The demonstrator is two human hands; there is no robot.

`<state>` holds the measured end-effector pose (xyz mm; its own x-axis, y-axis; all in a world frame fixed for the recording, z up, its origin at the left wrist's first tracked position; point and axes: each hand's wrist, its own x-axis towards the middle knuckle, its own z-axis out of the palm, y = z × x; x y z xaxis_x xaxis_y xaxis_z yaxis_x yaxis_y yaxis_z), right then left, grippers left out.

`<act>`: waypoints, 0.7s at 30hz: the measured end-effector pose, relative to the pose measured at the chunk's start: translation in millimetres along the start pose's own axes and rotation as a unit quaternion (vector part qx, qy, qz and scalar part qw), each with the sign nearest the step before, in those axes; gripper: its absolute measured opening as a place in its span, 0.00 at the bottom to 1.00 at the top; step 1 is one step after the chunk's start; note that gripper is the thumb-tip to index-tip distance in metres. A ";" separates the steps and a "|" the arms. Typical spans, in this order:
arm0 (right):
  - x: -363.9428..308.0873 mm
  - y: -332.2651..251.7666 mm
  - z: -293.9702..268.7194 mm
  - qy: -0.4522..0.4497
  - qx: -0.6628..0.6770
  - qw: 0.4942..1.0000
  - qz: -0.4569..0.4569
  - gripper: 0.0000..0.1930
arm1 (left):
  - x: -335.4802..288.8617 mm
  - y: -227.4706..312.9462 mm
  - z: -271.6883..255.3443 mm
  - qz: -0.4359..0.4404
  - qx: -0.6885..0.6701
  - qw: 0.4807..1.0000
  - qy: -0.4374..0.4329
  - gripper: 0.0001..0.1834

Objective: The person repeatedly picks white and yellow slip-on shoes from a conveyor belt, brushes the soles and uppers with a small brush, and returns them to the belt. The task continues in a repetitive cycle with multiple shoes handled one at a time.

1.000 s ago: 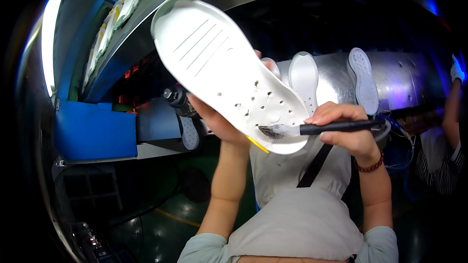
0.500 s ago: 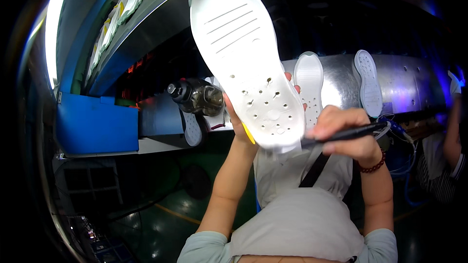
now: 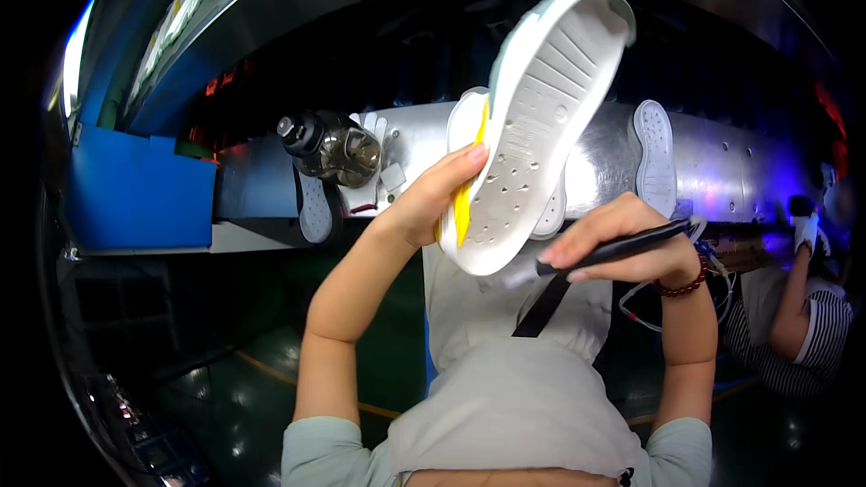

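A white shoe sole (image 3: 551, 99) with a yellow patch on its side is held up and tilted, its grooved and holed face turned toward me. My left hand (image 3: 431, 194) grips its left edge, thumb on the yellow part. Closed round a black-handled brush (image 3: 622, 249) is my right hand (image 3: 636, 234), below and right of the sole. The pale brush tip is blurred close to the sole's lower end; whether it touches cannot be made out. Partly hidden behind the held sole, another white sole (image 3: 548, 218) lies on the metal bench (image 3: 595, 180).
On the bench stand a dark translucent bottle (image 3: 347, 151) at left and a white sole (image 3: 656, 158) at right. Another sole (image 3: 316, 209) lies below the bottle. A blue box-shaped panel (image 3: 140, 194) is far left. Cables (image 3: 713, 257) hang at right, near a co-worker's arm (image 3: 794, 293).
The held sole has turned, its upper end swinging to the right and its yellow side coming into view. The brush has shifted slightly left and stays near the lower end.
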<state>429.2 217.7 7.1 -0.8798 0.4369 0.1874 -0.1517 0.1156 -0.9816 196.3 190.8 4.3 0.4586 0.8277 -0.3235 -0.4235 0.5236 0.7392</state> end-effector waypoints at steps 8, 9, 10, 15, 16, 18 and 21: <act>8.6 -7.6 -2.2 -0.066 -0.021 0.998 0.001 0.09 | -6.9 -6.6 -3.9 -0.140 -0.082 0.987 -0.011 0.32; 7.1 -11.7 -6.6 -0.095 -0.051 0.994 0.005 0.09 | -6.7 -3.9 0.5 -0.145 -0.042 0.988 -0.012 0.33; 4.9 -15.7 -10.6 -0.087 -0.051 0.995 -0.006 0.09 | -6.1 -3.9 1.9 -0.150 -0.002 0.989 -0.013 0.35; 4.0 -12.0 -10.7 -0.031 -0.121 0.992 -0.007 0.08 | -8.7 1.5 -2.6 -0.190 0.043 0.981 0.018 0.36; 2.3 -9.3 -7.7 -0.052 -0.113 0.992 0.011 0.08 | -7.7 2.8 1.2 -0.175 0.070 0.982 0.018 0.35; 1.8 -26.0 -8.4 -0.128 -0.226 0.965 0.028 0.08 | -7.9 3.4 -4.6 -0.178 0.099 0.979 -0.004 0.34; -7.4 -25.4 -13.4 -0.001 -0.191 0.981 -0.040 0.08 | -17.7 9.8 0.8 -0.189 0.020 0.978 0.087 0.34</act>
<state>445.6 223.5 31.1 -0.8729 0.4111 0.2627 -0.0402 0.4760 -0.8785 184.6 181.0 17.8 0.4354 0.5999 -0.6712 -0.2161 0.7934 0.5690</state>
